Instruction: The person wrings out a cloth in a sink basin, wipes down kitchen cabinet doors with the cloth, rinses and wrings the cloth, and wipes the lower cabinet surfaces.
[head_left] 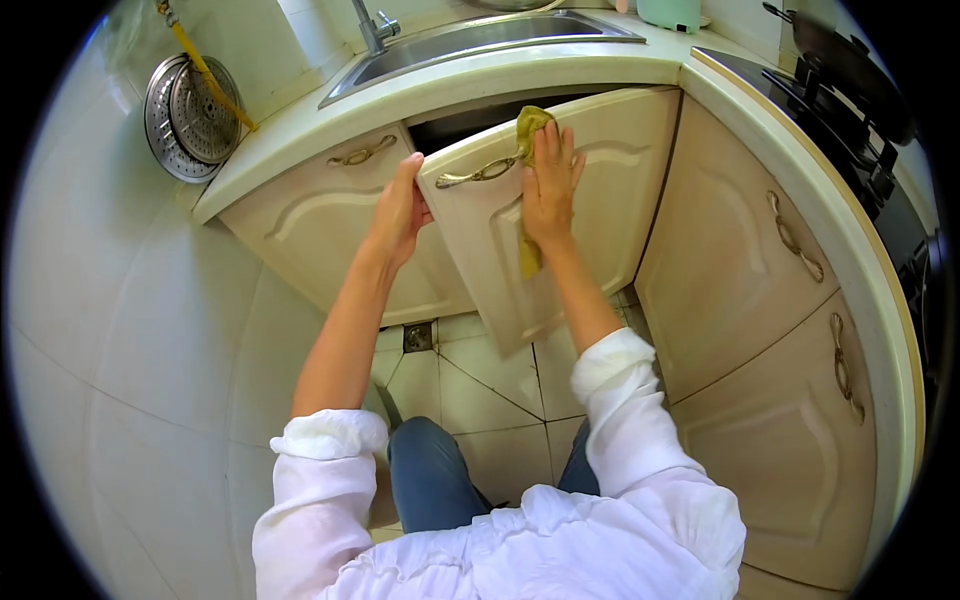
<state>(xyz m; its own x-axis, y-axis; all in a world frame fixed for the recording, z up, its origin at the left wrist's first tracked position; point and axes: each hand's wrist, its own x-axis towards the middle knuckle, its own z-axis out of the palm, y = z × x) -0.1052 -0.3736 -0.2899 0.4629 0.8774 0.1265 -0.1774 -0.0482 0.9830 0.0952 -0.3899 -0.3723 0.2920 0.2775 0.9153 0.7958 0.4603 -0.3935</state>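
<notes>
A yellow-green cloth [534, 120] is pressed against the front of a cream cabinet door [622, 190], beside its ornate handle [480, 174], beneath a right hand [552, 188] whose fingers are held out straight. The door, partly open, is gripped at its free edge by the left hand [398, 214]. Above, a steel sink [480, 46] is set into the pale counter [272, 148]; at right, a black stove [838, 150] is seen.
</notes>
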